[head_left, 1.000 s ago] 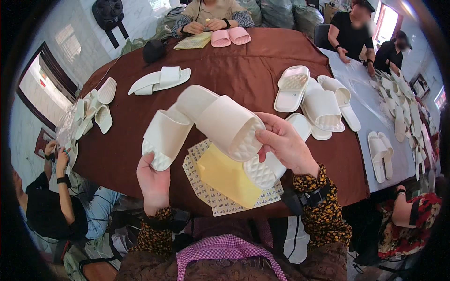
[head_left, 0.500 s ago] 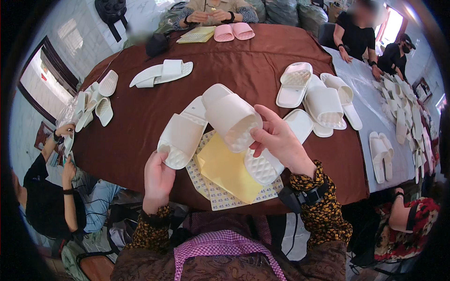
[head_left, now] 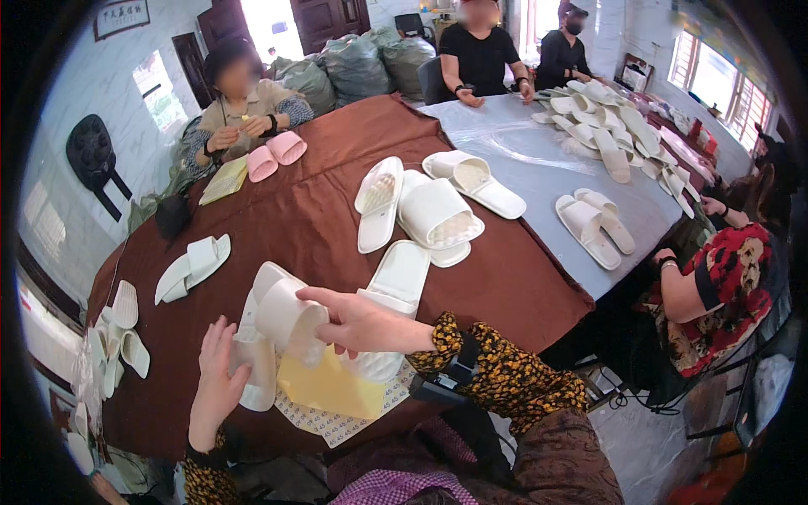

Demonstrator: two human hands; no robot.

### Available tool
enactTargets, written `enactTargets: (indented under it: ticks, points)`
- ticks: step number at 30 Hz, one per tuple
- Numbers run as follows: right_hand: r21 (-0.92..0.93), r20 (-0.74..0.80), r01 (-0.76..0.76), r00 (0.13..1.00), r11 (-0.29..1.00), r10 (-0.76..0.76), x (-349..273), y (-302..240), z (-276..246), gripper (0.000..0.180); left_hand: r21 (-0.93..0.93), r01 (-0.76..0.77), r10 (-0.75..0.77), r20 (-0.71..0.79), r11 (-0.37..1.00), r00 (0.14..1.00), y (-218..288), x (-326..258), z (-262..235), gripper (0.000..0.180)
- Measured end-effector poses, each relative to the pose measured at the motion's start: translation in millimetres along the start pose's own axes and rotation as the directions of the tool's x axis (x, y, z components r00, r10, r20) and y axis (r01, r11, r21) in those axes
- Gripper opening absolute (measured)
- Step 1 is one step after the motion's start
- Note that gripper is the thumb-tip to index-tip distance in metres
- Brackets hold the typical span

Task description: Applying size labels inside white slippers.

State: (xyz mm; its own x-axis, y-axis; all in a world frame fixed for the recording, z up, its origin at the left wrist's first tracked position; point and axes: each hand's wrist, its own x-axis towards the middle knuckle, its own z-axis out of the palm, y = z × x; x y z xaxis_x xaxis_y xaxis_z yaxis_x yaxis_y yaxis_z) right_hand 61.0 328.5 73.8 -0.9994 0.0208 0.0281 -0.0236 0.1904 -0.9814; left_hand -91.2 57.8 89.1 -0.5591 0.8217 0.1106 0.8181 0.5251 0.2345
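My right hand (head_left: 358,322) is closed on the rim of a white slide slipper (head_left: 282,311), its thumb and fingers at the strap opening. That slipper overlaps a second white slipper (head_left: 255,379), which lies on the table. My left hand (head_left: 217,387) is open beside the second slipper, fingers stretched out and close to its edge. Under my right wrist lies another white slipper (head_left: 402,273), partly hidden by the hand. A plain yellow sheet (head_left: 324,389) and printed label sheets (head_left: 358,427) are beneath these slippers, on the brown cloth (head_left: 311,210).
More white slippers (head_left: 433,206) sit ahead to the right, and another pair (head_left: 192,269) to the left. A person (head_left: 244,118) sits across, near pink slippers (head_left: 276,154). The grey table (head_left: 513,160) bears a slipper pile (head_left: 606,126). Other people are at the right.
My view has swung toward the right. My left hand has let go of the slipper it held and its fingers have spread. My right hand keeps its slipper.
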Motion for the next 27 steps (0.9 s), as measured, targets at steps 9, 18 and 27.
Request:
enactTargets:
  ticks: [9, 18, 27]
  points:
    - [0.049, 0.054, 0.015, 0.998, 0.999, -0.017, 2, 0, 1, 0.054, -0.186, 0.155, -0.118, 0.195, 0.970, 0.974, 3, 41, -17, 0.032]
    - [0.127, 0.013, 0.051, 0.998, 0.991, -0.054, 1, 1, 1, 0.054, -0.547, 0.317, -0.245, 0.203, 0.775, 0.948, 9, 51, -13, 0.030]
    - [0.065, 0.018, 0.044, 0.999, 0.997, -0.045, 4, 5, 3, 0.049, -0.713, 0.462, -0.084, 0.498, 0.527, 0.863, 9, 63, -12, 0.030]
